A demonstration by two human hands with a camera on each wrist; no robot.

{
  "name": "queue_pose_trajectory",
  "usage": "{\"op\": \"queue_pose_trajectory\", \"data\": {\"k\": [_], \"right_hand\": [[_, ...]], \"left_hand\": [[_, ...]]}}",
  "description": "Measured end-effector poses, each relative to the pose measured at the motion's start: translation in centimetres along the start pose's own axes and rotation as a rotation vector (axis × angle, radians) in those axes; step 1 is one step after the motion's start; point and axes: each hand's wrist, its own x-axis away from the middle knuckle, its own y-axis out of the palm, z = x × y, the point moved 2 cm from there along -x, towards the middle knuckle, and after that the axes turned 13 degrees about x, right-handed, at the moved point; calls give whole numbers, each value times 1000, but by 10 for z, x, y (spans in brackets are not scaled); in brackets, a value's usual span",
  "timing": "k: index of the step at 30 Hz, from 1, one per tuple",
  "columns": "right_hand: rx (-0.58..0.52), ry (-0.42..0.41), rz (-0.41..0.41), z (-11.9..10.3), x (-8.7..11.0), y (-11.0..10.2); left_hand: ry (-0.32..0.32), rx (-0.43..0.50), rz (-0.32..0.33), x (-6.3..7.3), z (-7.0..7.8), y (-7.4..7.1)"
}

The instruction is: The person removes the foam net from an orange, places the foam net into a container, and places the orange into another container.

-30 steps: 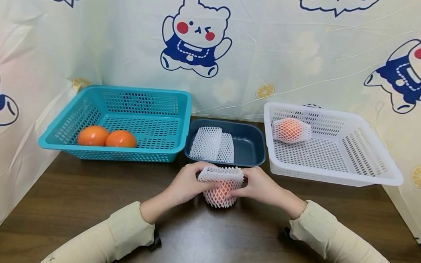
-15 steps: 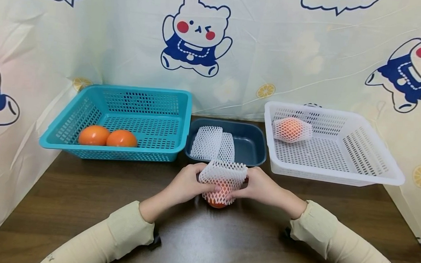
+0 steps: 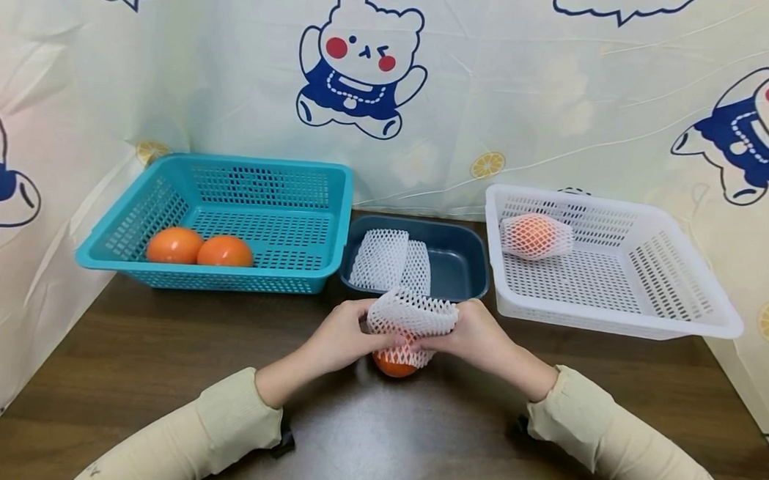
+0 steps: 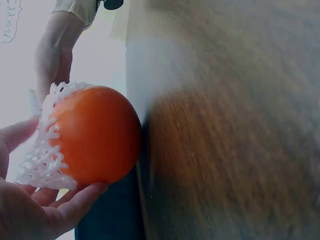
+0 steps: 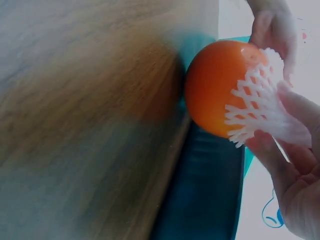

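An orange stands at the table's far middle, its upper part inside a white foam net sleeve. My left hand grips the sleeve's left side, thumb across the front. In the left wrist view, fingertips of the left hand touch the orange's bare skin. My right hand pinches the sleeve on the other side. In the right wrist view, the right hand's thumb and fingers press the mesh near its frayed-looking edge, and the orange shows bare below it.
Behind the hands, a dark blue tray holds flat foam sleeves. A teal basket at left has two bare oranges. The white basket at right contains one sleeved orange. All stand on a brown wooden table.
The sleeve has slid upward on the orange between both hands, uncovering the fruit's lower part, which the mesh covered a second ago. The right hand has shifted slightly upward.
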Motion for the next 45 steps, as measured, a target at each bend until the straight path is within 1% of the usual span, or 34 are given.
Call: {"op": "queue_pose_trajectory", "data": {"k": [4, 8, 13, 17, 20, 25, 29, 31, 35, 39, 42, 45], "right_hand": [[51, -17, 24, -3, -1, -1], [65, 7, 22, -5, -3, -2], [15, 79, 0, -6, -5, -1], [-33, 133, -21, -6, -7, 0], [-79, 167, -41, -4, -9, 0], [-145, 196, -81, 0, -11, -2], [-205, 219, -119, 4, -11, -3], [-259, 240, -131, 7, -12, -4], [-380, 291, -140, 10, -13, -5], [-485, 346, -144, 13, -13, -6], [-556, 380, -139, 15, -14, -6], [-603, 401, -130, 18, -16, -7]], "left_hand": [[-28, -7, -9, 0, -1, 3], [-51, -33, -59, -1, -2, 6], [-61, -73, -129, -4, -4, 9], [-58, -63, -154, -7, -4, 9], [-57, -50, -169, -8, -4, 10], [-57, -27, -198, -9, -7, 12], [-53, -40, -200, -10, -8, 13], [-56, -49, -200, -11, -8, 13], [-74, -66, -201, -11, -7, 11], [-81, -72, -218, -12, -8, 11], [-91, -44, -234, -13, -8, 11], [-93, -14, -243, -14, -8, 11]]}}
